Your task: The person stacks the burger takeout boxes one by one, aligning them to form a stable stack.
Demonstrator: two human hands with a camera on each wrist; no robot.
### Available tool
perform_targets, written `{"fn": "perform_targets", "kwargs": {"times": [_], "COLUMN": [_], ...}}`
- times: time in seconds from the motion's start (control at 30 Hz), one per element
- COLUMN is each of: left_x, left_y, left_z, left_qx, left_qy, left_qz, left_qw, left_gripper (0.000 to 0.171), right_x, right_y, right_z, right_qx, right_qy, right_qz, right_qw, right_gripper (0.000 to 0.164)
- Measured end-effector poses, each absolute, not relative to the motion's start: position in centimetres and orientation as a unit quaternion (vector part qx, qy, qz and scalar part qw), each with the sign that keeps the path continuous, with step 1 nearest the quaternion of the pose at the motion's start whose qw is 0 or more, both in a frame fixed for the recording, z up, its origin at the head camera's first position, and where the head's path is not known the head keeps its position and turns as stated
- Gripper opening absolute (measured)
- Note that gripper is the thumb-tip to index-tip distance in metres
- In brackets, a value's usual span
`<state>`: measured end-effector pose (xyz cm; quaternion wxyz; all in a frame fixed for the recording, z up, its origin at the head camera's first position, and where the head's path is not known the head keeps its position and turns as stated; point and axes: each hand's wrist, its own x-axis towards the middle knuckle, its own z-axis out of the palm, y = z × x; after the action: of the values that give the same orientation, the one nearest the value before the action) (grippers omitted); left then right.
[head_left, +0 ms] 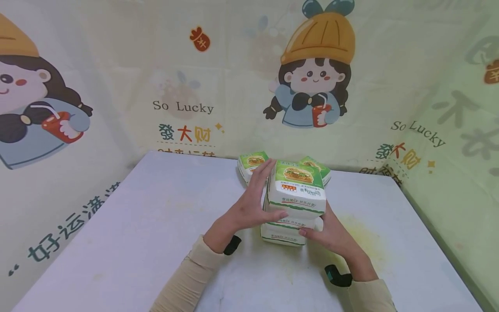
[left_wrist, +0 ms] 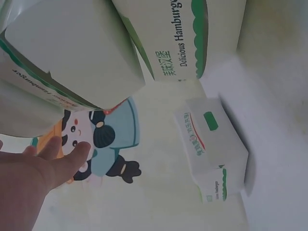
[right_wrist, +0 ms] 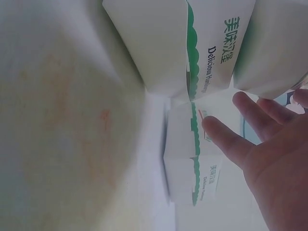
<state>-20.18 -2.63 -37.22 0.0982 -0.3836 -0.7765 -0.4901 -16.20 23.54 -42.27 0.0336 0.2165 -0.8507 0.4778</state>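
"What writing are you seeing?"

"The stack of burger boxes (head_left: pixel 294 206) is showing "美味汉堡" and "Delicious Hamburger" along its sides. The top box (head_left: pixel 298 190) is bearing a hamburger picture and a red label too small to read. The backdrop (head_left: pixel 241 95) is repeating "So Lucky"."

"Where is the stack?"

"It's rising above the white table (head_left: pixel 136 229), three printed fronts showing, with more boxes (head_left: pixel 249 161) sitting behind."

"And the hands?"

"The left hand (head_left: pixel 251 206) is spreading round the top box's left corner, fingers running straight up its side, thumb lying across the front. The right hand (head_left: pixel 331 229) is flanking the right side, fingers extending loosely, thumb pointing across the lower front. I can't tell how firmly they're pressing."

"Materials?"

"Smooth-looking white card with green wavy edging; beige sleeves (head_left: pixel 191 277) are covering the forearms."
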Motion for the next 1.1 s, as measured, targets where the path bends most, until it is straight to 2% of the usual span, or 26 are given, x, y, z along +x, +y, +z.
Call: {"fn": "perform_targets", "kwargs": {"times": [0.57, 0.77, 0.9, 1.1], "left_x": [-20.7, -20.9, -21.3, -22.6], "left_y": [-3.6, -4.3, -5.2, -7.0], "left_z": [-37.6, -37.7, -37.9, -38.3], "left_qx": [-0.382, -0.378, -0.362, -0.338], "left_qy": [-0.776, -0.781, -0.786, -0.785], "left_qz": [-0.498, -0.493, -0.5, -0.517], "left_qw": [0.066, 0.056, 0.044, 0.053], "left_gripper": [0.118, 0.117, 0.114, 0.106], "right_x": [-16.1, -15.9, -15.8, -16.0], "right_y": [23.6, 23.5, 23.4, 23.3], "right_z": [-42.2, -42.3, -42.4, -42.3], "right_qx": [0.216, 0.202, 0.193, 0.197], "right_qy": [-0.852, -0.854, -0.854, -0.852], "right_qz": [0.476, 0.48, 0.483, 0.484], "right_qw": [0.031, 0.024, 0.023, 0.024], "right_gripper": [0.089, 0.084, 0.083, 0.084]}}
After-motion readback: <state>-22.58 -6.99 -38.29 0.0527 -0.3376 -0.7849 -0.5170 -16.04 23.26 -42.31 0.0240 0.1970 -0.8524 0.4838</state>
